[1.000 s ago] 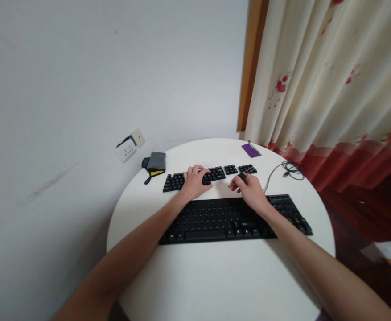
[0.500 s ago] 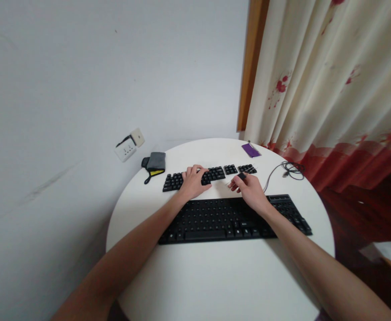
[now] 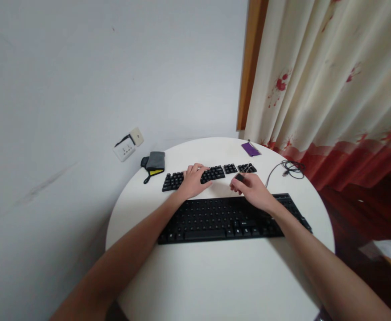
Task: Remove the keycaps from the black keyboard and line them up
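Keyboard (image 3: 211, 218), black and wide, lay across the middle of the frame on the round white counter (image 3: 215, 281), and work on it looked partway through. Most of its main field showed bare posts with no caps, while the space bar (image 3: 205, 234) and several keys along the bottom edge sat in place; the part under the right forearm was hidden, and the keys at its right end were too dark to judge. Above it in the frame, the caps that were off stood in neat rows: a long keycap block (image 3: 172, 182) at centre left, then a small keycap block (image 3: 230, 168) and another keycap group (image 3: 251, 168) farther right. The left hand (image 3: 193, 182) arched over the long block with its fingers spread and lightly bent; they covered some caps, and whether they pressed on any could not be told. The right hand (image 3: 250, 191), right of centre, had its fingers bent closed around a small dark tool (image 3: 239, 177), from which thin wires (image 3: 249, 168) seemed to stick out over the last group. No cap could be made out on those wires. Toward the upper right lay a purple packet (image 3: 250, 149) and a coiled cable (image 3: 292, 167); a grey pouch (image 3: 156, 159) rested left of centre.
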Demonstrator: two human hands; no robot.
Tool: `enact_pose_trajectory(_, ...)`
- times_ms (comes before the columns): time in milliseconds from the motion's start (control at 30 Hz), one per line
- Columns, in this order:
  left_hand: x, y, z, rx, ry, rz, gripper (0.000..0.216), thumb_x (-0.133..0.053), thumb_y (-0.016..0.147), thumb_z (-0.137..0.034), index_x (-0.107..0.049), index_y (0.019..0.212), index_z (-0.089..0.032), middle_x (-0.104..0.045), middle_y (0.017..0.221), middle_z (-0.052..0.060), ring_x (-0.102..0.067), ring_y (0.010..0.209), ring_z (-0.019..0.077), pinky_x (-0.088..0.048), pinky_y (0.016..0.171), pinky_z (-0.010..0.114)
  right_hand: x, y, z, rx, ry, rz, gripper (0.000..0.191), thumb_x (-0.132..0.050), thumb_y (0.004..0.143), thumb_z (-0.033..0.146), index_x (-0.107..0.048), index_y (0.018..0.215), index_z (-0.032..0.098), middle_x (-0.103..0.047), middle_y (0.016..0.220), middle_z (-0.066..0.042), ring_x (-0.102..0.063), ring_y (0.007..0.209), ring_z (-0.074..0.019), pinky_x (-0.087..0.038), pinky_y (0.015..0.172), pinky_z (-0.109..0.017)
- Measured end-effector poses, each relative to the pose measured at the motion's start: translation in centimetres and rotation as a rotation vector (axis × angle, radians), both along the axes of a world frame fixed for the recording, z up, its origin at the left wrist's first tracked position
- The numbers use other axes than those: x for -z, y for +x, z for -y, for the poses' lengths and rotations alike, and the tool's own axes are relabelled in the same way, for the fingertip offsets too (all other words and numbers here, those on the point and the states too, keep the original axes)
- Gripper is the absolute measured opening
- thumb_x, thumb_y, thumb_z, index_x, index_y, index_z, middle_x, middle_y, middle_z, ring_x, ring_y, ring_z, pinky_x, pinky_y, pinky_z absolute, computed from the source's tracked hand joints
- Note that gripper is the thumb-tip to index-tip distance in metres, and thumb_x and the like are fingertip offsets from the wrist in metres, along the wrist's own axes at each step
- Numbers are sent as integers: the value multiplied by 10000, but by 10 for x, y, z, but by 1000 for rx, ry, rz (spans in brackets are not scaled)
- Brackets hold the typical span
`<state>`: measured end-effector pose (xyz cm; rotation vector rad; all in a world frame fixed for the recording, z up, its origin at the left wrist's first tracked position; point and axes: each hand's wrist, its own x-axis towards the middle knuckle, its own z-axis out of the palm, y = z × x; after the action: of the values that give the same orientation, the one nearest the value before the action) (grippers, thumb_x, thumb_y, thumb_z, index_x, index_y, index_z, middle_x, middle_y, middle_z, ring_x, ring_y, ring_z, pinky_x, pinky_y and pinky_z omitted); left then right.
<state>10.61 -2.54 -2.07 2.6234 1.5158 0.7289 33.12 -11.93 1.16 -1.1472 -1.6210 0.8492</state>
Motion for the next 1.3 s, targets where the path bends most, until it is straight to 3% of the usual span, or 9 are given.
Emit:
enact_pose_trajectory(67,-9,0,7,115,-56,20,411,-652,819,-385,-579,1208,-274,-539,1213,62,-459,1131,285,-363,955,448,-7,7,5,-150,-21,121,285,-533,869,361,-665,725,154,-658,669,-35,-559,599,-138,-439,569,-257)
enact_pose_trajectory(167,-21,1,22,394,-229,42,279,-594,870,-348,-624,1123,-233,-609,1091,59,-544,1023,226,-411,937,381,-13,16,13,-380,-57,308,272,-559,853,340,-696,712,152,-612,587,-3,-491,526,-117,-388,524,-246)
enact_pose_trajectory(300,-28,9,45,630,-445,24,243,-594,866,-328,-651,1083,-233,-649,1011,50,-597,910,202,-462,834,332,-13,21,19,-484,-106,398,285,-563,837,316,-671,633,147,-529,521,27,-406,483,-96,-348,498,-238)
enact_pose_trajectory(467,-22,17,53,651,-472,25,200,-606,839,-266,-678,1023,-234,-636,950,38,-600,873,191,-466,794,314,-10,20,23,-546,-183,402,264,-608,770,303,-609,551,156,-458,487,48,-357,478,-85,-313,475,-229)
enact_pose_trajectory(700,-17,18,49,676,-450,42,208,-598,828,-195,-678,1017,-229,-626,948,32,-594,863,174,-468,789,294,-9,17,25,-505,-184,323,163,-649,712,265,-654,582,166,-570,516,27,-485,508,-118,-385,510,-236)
enact_pose_trajectory(867,-17,20,50,675,-468,44,215,-598,815,-190,-677,1012,-223,-630,947,35,-596,877,181,-473,804,299,-3,14,21,-588,-251,278,143,-613,760,231,-730,707,167,-694,637,-20,-615,603,-167,-477,595,-265)
enact_pose_trajectory(1100,-17,22,50,650,-414,89,177,-517,888,-206,-653,1000,-219,-630,987,41,-594,920,178,-470,846,302,5,10,8,-484,-268,147,285,-579,849,358,-699,698,149,-697,645,-50,-627,572,-165,-506,584,-283)
enact_pose_trajectory(1200,-18,25,53,559,-332,220,210,-434,947,-236,-621,1038,-211,-629,1012,41,-589,931,168,-471,856,306,7,9,-1,-250,-135,126,291,-563,872,369,-692,735,146,-704,684,-56,-626,607,-159,-496,614,-278)
enact_pose_trajectory(1300,-19,27,54,514,-301,317,147,-532,916,-286,-595,1017,-200,-618,990,34,-587,868,156,-488,798,289,10,5,-7,-33,-61,93,314,-523,898,377,-684,770,139,-709,716,-68,-623,622,-157,-487,616,-273)
